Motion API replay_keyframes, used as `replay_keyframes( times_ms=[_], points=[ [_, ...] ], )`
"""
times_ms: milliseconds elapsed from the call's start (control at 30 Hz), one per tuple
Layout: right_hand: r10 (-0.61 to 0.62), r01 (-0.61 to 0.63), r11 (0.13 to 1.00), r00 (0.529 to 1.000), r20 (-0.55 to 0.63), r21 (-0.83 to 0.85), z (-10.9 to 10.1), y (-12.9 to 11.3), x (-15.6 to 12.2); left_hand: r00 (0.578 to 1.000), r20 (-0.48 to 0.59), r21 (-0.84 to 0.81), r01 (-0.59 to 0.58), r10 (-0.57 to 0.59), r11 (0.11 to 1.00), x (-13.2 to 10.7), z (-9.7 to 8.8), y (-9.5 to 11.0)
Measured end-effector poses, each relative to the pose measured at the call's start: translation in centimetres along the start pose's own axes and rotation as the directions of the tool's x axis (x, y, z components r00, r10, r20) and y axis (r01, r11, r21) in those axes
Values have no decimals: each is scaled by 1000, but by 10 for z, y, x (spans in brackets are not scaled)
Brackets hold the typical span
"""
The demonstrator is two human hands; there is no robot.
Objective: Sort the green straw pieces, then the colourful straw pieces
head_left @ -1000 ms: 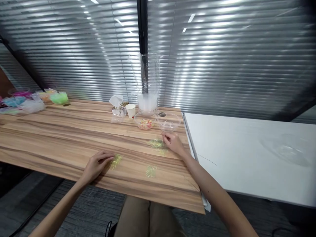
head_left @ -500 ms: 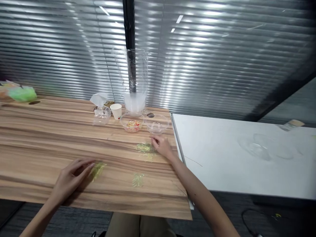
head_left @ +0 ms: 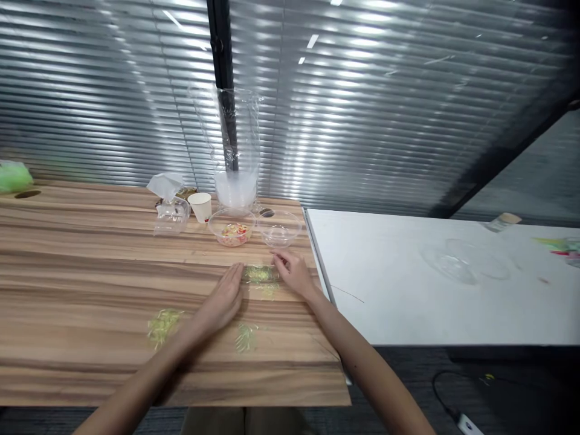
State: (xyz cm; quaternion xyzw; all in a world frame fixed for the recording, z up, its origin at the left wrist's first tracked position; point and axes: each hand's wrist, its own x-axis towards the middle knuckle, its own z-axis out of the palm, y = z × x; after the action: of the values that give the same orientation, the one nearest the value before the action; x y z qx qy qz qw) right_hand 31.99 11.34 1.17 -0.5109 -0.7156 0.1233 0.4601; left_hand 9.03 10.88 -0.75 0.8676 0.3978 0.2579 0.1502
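Observation:
Three small heaps of yellow-green strips lie on the wooden table (head_left: 67,254). My left hand (head_left: 222,302) reaches across with its fingers stretched flat, fingertips at the left edge of the far heap (head_left: 260,275). My right hand (head_left: 292,272) rests at that heap's right edge, fingers loosely curled on the table. Another heap (head_left: 162,323) lies to the left, away from both hands. The third heap (head_left: 246,337) sits near the table's front edge, just right of my left wrist.
Behind the heaps stand a clear bowl with coloured bits (head_left: 232,227), an empty clear bowl (head_left: 278,228), a paper cup (head_left: 200,206), a small clear box (head_left: 171,215) and a tall plastic sleeve of stacked bowls (head_left: 234,151). A white table (head_left: 408,302) adjoins on the right with clear bowls (head_left: 462,263).
My left hand has left the left heap and moved right and forward to the far heap. The view has swung right. My right hand has stayed by the far heap.

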Motion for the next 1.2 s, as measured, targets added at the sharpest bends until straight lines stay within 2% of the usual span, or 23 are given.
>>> replay_keyframes(
  times_ms=[100, 200, 300, 667, 833, 1000, 1200],
  points=[
    [-105, 104, 994, 992, 62, 30, 3, -5, -1, 999, -37, -35, 12, -14, 999, -7, 6, -2],
    [-242, 238, 970, 952, 187, 43, 5, -8, -2, 992, -100, -91, 74, -83, 993, -9, 4, 1],
    [-298, 304, 952, 914, 277, 23, 5, -9, -4, 983, -116, -125, 124, -139, 984, -4, 2, 3],
    [-354, 378, 926, 872, 337, -4, 7, -12, -5, 981, -125, -213, 123, -151, 969, 1, -1, 8],
    [-347, 373, 928, 881, 320, -20, 7, -11, -5, 988, -95, -288, 89, -121, 953, 2, 1, 8],
    [-357, 412, 907, 863, 357, -88, 10, -9, -5, 989, -94, -253, 91, -118, 963, 2, 2, 7],
    [-379, 430, 900, 852, 362, -69, 10, -7, -6, 992, -98, -185, 63, -83, 981, 4, -1, 6]
  ],
)
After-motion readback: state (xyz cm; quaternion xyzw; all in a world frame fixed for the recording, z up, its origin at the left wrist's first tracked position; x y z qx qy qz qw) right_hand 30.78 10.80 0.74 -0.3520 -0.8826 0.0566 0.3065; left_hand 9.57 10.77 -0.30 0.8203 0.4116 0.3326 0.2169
